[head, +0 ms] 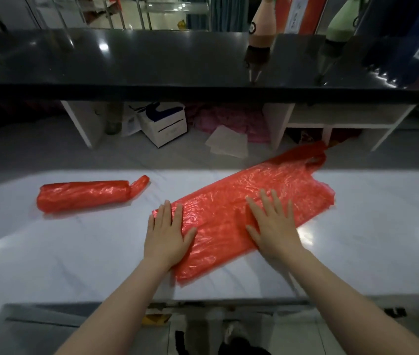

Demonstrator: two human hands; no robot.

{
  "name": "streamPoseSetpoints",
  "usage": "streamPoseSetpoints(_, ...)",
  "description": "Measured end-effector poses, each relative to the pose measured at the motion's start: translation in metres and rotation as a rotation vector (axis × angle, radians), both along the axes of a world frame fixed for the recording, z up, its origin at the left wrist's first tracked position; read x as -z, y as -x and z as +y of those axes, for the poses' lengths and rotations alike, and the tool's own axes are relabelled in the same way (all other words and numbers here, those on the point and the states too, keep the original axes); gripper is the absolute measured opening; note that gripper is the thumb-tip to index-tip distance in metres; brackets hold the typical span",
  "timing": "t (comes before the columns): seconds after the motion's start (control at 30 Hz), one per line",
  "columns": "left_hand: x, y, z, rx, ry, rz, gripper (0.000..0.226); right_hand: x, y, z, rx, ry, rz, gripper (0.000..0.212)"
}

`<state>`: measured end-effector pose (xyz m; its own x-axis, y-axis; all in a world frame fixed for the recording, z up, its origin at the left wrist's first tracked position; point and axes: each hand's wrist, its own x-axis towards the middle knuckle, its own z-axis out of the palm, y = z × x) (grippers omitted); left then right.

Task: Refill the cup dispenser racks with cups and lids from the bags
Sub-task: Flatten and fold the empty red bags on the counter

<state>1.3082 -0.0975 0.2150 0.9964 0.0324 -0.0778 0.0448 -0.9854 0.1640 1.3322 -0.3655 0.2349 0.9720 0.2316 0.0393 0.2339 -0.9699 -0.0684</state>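
My left hand (166,233) and right hand (272,224) both lie flat, fingers straight, palms pressing down on the flattened red bag (244,203) spread across the white counter (75,247); neither is gripping anything, L on the bag's near-left end, R approx mid-bag. The bag runs diagonally w/ its handles (314,156) at the far right, past the counter's far edge. A second red bag, rolled up (85,196), sits well apart to the left on the same counter, nothing touching it.
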Motion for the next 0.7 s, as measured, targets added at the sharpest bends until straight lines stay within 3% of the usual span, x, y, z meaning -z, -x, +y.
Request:
streamPoseSetpoints(0.1,0.000,0.011,-0.009,-0.078,0.045,-0.004,0.077,0.001,0.045,0.042,-0.129,-0.108,0.079,0.067)
streamPoseSetpoints(0.23,-0.001,0.028,-0.018,-0.147,0.099,-0.024,0.080,0.013,0.080,0.061,-0.159,0.002,0.230,0.082)
streamPoseSetpoints(0.33,-0.004,0.037,-0.016,-0.131,0.141,-0.044,0.080,0.011,0.095,0.052,-0.076,0.029,0.222,0.094)
streamPoseSetpoints(0.43,-0.008,0.050,-0.017,-0.079,0.101,-0.032,0.078,0.012,0.114,0.051,-0.151,0.063,0.201,0.103)
streamPoseSetpoints(0.53,-0.015,0.058,-0.020,-0.056,0.076,0.002,0.074,0.019,0.134,0.055,-0.184,0.058,0.196,0.097)
streamPoseSetpoints(0.7,-0.028,0.062,-0.009,0.105,0.204,-0.048,0.048,0.025,0.154,0.040,0.031,-0.114,0.136,0.068)
